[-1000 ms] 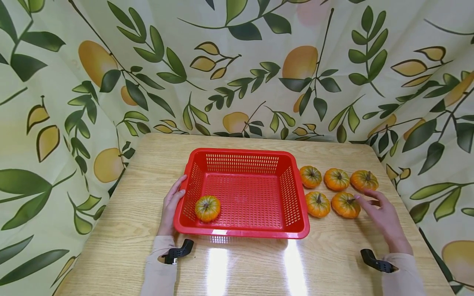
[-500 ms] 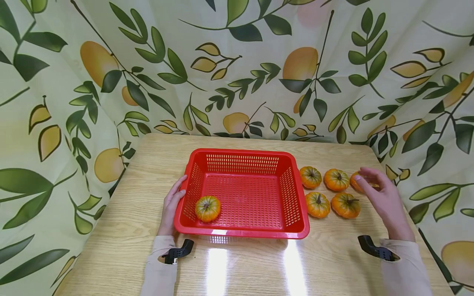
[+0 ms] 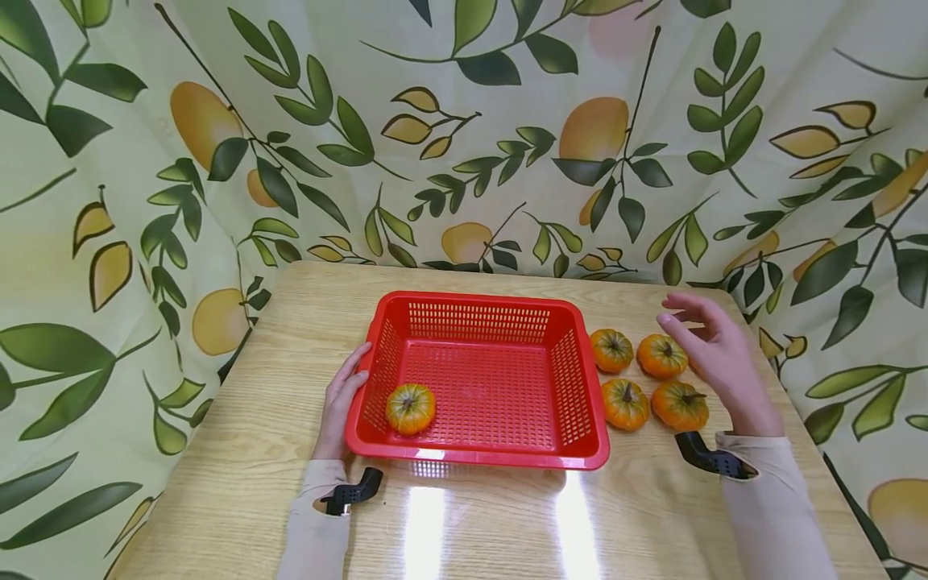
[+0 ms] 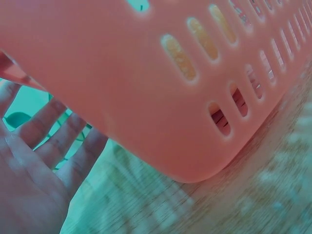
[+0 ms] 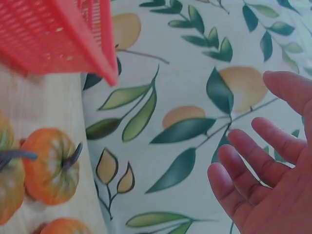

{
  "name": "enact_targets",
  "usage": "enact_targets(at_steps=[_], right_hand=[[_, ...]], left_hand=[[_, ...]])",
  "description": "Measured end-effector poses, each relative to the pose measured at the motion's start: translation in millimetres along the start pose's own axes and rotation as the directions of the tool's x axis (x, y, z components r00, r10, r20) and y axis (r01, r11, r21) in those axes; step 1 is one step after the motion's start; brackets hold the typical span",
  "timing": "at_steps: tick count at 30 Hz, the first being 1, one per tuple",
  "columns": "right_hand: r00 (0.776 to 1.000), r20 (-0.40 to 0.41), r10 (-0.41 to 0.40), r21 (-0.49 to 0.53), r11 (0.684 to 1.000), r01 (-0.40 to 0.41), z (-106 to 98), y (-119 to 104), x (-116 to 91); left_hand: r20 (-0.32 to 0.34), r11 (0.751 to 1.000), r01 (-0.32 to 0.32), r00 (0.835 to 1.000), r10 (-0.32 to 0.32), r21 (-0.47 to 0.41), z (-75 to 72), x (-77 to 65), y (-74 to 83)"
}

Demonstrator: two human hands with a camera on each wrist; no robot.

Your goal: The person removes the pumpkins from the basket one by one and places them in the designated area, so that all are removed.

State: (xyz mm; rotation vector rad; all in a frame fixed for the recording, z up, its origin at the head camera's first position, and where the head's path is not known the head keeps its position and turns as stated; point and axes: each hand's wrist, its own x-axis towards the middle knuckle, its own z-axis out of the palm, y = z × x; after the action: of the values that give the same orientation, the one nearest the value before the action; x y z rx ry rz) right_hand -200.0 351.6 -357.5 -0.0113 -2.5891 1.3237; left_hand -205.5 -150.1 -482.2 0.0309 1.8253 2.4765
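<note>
A red plastic basket (image 3: pixel 474 459) with slotted walls stands mid-table, one small orange pumpkin (image 3: pixel 411 408) in its near left corner. My left hand (image 3: pixel 339 407) rests against the basket's left side; in the left wrist view its fingers (image 4: pixel 73 131) stretch out straight at the basket's edge. Right of the basket lie several more pumpkins, among them a front one (image 3: pixel 679 405) with a bent stem. Above the back right of that group hangs my right hand (image 3: pixel 714 354), fingers loosely bent and holding nothing. It mostly hides the pumpkin (image 3: pixel 694 369) at the back right.
The wooden table (image 3: pixel 246 451) is backed and flanked by a leaf-and-fruit print cloth (image 3: pixel 507 161). Two pumpkins, one back (image 3: pixel 611 350) and one front (image 3: pixel 625 404), sit close to the basket's right wall. Each wrist wears a black camera mount (image 3: pixel 714 457).
My right hand has moved from the front pumpkins away toward the back and lifted, then drifted left. The left hand, basket and pumpkins have stayed put; the head view has shifted slightly.
</note>
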Motion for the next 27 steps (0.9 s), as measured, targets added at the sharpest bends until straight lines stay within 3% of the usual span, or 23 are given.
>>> enact_targets(at_steps=[4,12,27], right_hand=[[0.997,0.006,-0.071,0.012,0.997,0.071,7,-9,7],[0.995,0.055,-0.085,0.032,0.996,0.083,20,-27,20],[0.969,0.154,-0.19,0.074,0.981,0.181,53,-61,37]], left_hand=[[0.007,1.0,0.006,1.0,-0.006,0.002,0.1,0.7,-0.1],[0.012,1.0,0.0,1.0,0.0,-0.001,0.1,0.8,-0.1],[0.008,1.0,0.002,1.0,-0.002,-0.003,-1.3,1.1,-0.7]])
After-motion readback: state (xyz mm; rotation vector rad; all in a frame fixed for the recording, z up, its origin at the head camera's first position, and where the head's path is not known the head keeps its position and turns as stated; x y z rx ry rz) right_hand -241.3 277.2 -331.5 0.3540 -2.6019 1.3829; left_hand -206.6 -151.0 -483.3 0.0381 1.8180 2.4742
